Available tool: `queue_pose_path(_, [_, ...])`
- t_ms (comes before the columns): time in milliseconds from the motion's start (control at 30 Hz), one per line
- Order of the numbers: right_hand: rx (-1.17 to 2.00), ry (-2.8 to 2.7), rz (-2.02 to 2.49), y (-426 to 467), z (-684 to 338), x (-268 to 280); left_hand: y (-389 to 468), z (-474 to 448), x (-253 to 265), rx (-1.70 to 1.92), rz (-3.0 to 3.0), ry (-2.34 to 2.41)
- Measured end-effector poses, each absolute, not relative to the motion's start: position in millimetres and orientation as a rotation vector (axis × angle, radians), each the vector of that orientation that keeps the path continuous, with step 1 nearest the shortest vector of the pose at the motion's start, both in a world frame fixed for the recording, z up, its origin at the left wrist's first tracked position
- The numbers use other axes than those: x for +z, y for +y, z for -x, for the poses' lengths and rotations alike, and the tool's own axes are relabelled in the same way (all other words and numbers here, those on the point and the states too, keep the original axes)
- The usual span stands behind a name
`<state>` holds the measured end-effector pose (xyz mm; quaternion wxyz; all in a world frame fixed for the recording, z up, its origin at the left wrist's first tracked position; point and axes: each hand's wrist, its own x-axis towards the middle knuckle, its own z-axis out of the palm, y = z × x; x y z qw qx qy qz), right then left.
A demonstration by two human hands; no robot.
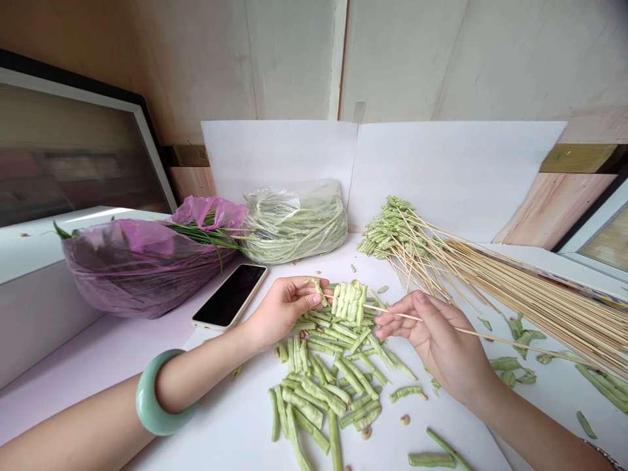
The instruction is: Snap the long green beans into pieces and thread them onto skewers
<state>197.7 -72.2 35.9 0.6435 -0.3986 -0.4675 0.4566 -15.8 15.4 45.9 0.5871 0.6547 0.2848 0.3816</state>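
Observation:
My left hand (280,309), with a pale green bangle (161,392) on its wrist, pinches a short green bean piece (320,292) at the tip of a bamboo skewer (495,337). Several cut bean pieces (349,302) sit side by side on the skewer near that tip. My right hand (441,340) holds the skewer's shaft loosely between thumb and fingers, to the right of these pieces. Below both hands a loose pile of cut green beans (338,386) is spread over the white tabletop, with a few brown seeds among them.
Behind my right hand lie filled bean skewers (392,229) and a long bundle of bare bamboo skewers (549,294). A phone (230,297), a purple bag (142,261) of greens and a clear bag (297,226) of long beans stand left and back. Bean scraps (523,337) lie right.

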Motion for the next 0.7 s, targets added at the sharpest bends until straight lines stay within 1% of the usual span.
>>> queue_pose_path(300, [1.098,-1.087,0.876,-72.5,-196.2,35.4,17.1,17.5,45.4,0.808,-1.58,0.611])
queue_pose_path(700, [1.164,-1.126,0.811,-71.3,-195.9,33.5,15.2,16.7,45.9,0.686,-1.459,0.538])
